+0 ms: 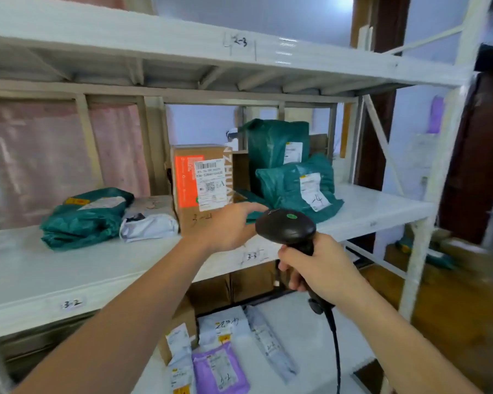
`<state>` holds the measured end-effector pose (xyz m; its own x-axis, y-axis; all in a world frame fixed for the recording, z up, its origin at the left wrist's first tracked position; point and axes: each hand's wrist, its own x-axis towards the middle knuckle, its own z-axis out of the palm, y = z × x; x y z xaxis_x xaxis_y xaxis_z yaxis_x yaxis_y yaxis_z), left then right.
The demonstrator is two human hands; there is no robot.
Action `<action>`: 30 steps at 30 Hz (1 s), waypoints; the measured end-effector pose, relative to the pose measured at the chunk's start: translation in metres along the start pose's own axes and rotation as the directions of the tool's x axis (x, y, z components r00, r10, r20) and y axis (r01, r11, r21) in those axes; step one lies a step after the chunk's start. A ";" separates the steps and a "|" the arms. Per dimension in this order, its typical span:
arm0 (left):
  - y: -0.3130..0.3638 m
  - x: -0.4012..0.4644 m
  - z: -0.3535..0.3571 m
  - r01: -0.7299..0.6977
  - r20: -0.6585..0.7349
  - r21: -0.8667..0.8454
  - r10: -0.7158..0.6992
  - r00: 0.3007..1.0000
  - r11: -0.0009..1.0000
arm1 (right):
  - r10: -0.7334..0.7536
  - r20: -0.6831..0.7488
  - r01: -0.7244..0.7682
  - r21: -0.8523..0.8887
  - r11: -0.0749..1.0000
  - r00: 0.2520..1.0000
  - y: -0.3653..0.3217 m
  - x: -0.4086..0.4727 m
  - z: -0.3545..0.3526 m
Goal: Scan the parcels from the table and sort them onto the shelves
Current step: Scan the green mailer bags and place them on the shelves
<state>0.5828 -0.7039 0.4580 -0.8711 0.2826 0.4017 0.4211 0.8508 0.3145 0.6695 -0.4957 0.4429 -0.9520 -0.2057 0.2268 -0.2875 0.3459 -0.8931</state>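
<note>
My right hand [319, 268] grips the handle of a black barcode scanner [286, 226], its head pointing toward the shelf. My left hand [228, 226] reaches over the white middle shelf [40, 268], fingers relaxed and extended, just in front of a brown cardboard box [202, 180] with an orange and white label. Whether it touches the box is unclear. Right of the box lie two green plastic parcels, one upright [276, 143] and one leaning [296, 186]. To the left lie a green parcel [83, 217] and a grey-white parcel [151, 217].
The upper shelf [182, 44] overhangs the middle one. The lower shelf [310, 331] holds a purple parcel [219, 371], white mailers [225, 325] and a cardboard box [180, 317]. A white shelf post [427, 223] stands right, with a wooden floor [453, 308] beyond. The scanner cable [336, 345] hangs down.
</note>
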 end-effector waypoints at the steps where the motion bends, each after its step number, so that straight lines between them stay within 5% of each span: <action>1: 0.016 0.012 0.017 -0.017 0.037 -0.025 0.018 0.999 1.000 | 0.025 -0.029 -0.025 0.007 1.000 0.999 0.010 -0.005 -0.018; 13: 0.205 0.152 0.229 -0.022 0.245 -0.414 0.135 0.960 0.910 | 0.343 -0.396 -0.374 -0.001 0.927 0.852 0.125 -0.074 -0.214; 20: 0.285 0.231 0.342 -0.156 0.366 -0.409 0.318 0.875 0.899 | 0.391 -0.571 -0.473 0.006 0.881 0.721 0.186 -0.071 -0.302; 30: 0.361 0.374 0.471 -0.210 0.433 -0.399 0.385 0.815 0.892 | 0.433 -0.670 -0.554 0.038 0.831 0.604 0.267 -0.002 -0.414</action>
<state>0.2897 -0.0828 0.3168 -0.6573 0.7498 0.0764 0.6594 0.5230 0.5400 0.5509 -0.0240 0.3648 -0.7695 0.6386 0.0103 0.2927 0.3670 -0.8829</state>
